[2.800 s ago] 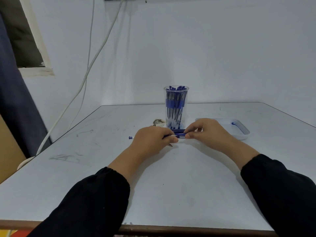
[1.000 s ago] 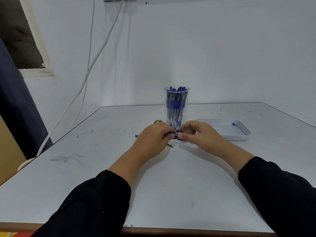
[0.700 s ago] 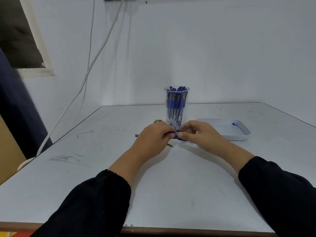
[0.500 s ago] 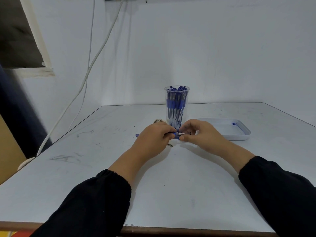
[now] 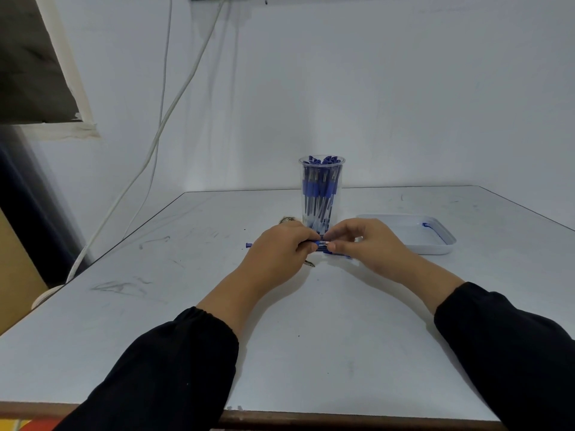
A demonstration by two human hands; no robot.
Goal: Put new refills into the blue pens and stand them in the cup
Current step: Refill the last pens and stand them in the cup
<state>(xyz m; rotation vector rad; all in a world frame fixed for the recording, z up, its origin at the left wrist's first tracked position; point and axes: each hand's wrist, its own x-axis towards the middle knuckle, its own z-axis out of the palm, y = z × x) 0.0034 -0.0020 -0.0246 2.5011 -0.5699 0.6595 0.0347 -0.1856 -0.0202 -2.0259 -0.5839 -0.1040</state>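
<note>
A clear plastic cup [image 5: 322, 194] stands at the middle of the table, holding several blue pens upright. Just in front of it my left hand [image 5: 277, 251] grips the barrel of a blue pen [image 5: 320, 243] lying level; its blue end pokes out to the left of my fist. My right hand [image 5: 364, 242] pinches the pen's other end, fingertips almost touching those of the left. Most of the pen is hidden by my fingers. More blue pen parts [image 5: 337, 254] lie on the table under my right hand.
A shallow white tray [image 5: 435, 244] sits right of the cup with one small blue piece [image 5: 427, 225] inside. A small brownish object [image 5: 287, 219] lies left of the cup. White cables [image 5: 161, 126] hang down the wall at the left. The table's front edge is near me.
Both hands stayed in front of the cup on the pen. Since the earliest frame they have drawn closer together, and the pen's left end has moved right.
</note>
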